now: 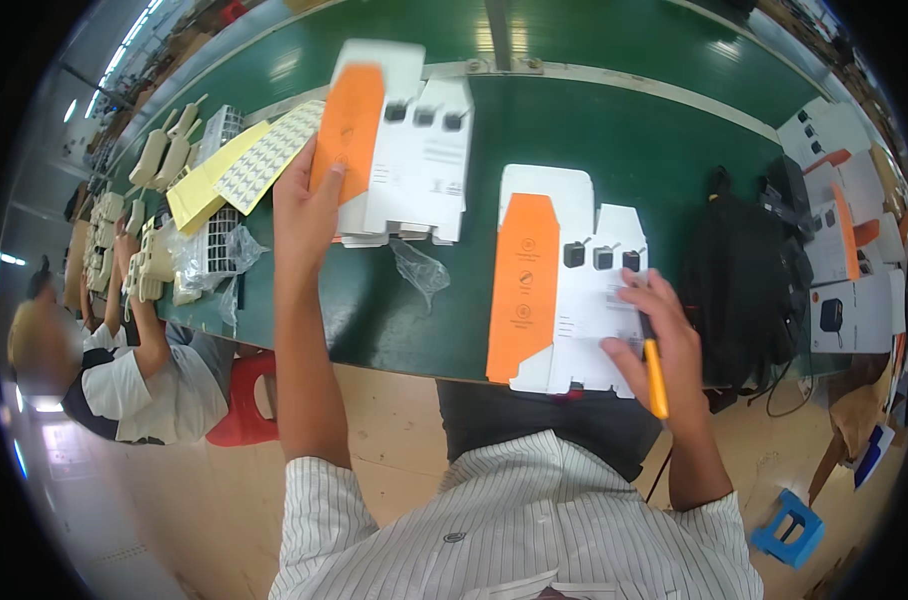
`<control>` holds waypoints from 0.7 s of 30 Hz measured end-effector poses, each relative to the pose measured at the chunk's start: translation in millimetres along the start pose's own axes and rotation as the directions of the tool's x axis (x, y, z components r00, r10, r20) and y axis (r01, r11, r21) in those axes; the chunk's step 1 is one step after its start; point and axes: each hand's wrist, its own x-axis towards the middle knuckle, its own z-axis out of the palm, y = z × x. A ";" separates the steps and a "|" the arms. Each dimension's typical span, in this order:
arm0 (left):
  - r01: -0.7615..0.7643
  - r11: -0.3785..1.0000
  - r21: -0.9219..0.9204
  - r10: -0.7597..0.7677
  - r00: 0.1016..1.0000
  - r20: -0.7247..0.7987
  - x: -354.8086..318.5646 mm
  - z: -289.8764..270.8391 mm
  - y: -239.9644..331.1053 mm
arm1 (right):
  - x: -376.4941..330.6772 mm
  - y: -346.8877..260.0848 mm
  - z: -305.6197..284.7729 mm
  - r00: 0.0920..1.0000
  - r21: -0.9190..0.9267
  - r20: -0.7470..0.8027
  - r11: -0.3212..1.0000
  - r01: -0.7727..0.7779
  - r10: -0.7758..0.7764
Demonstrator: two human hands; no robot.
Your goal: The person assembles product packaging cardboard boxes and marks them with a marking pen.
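My left hand [309,205] grips the left edge of a flattened carton [419,165], white with an orange panel and printed black devices. Its thumb lies on the orange panel. Other flattened cartons show under its lower edge. A second flattened carton [599,320] of the same print lies in front of me at the table's near edge. My right hand [669,345] rests on that carton's right side with a slim yellow and black pen-like tool [655,378] held in it. The tool's exact kind is unclear.
On the green table [454,330] lies crumpled clear plastic [419,270]. To the left are yellow label sheets [249,165] and beige handheld devices [152,255], where another person [154,385] sits. A black bag [729,280] and white boxes [849,315] stand at right. A blue stool [789,530] is on the floor.
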 end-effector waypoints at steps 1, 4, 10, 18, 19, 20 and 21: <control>0.020 0.933 0.360 -0.009 0.999 -0.031 7.4 -11.8 -26.1 | 1.2 5.4 6.1 0.999 -0.033 0.043 0.999 0.016 -0.015; 0.037 0.636 0.771 -0.003 0.999 -0.046 9.8 -5.8 -44.9 | -0.5 15.2 9.7 0.999 -0.059 0.031 0.998 0.036 -0.035; -0.252 0.395 0.884 0.512 0.859 0.016 -15.4 23.9 -7.6 | -0.7 17.1 2.7 0.985 -0.076 -0.115 0.990 0.119 -0.127; -0.638 0.670 0.379 0.154 0.619 0.770 -139.8 107.4 18.9 | 0.7 -17.1 10.3 0.994 0.293 0.050 0.951 -0.103 0.092; -0.645 0.656 0.393 0.137 0.613 0.778 -140.4 109.5 13.5 | -1.3 -12.0 14.9 0.994 0.284 0.052 0.953 -0.109 0.098; -0.641 0.663 0.386 0.140 0.613 0.778 -139.5 110.3 11.3 | -3.7 -7.9 19.0 0.991 0.298 0.029 0.945 -0.133 0.131; -0.629 0.679 0.378 0.143 0.620 0.772 -139.9 110.4 9.9 | -4.9 -5.3 21.3 0.987 0.317 0.014 0.936 -0.155 0.159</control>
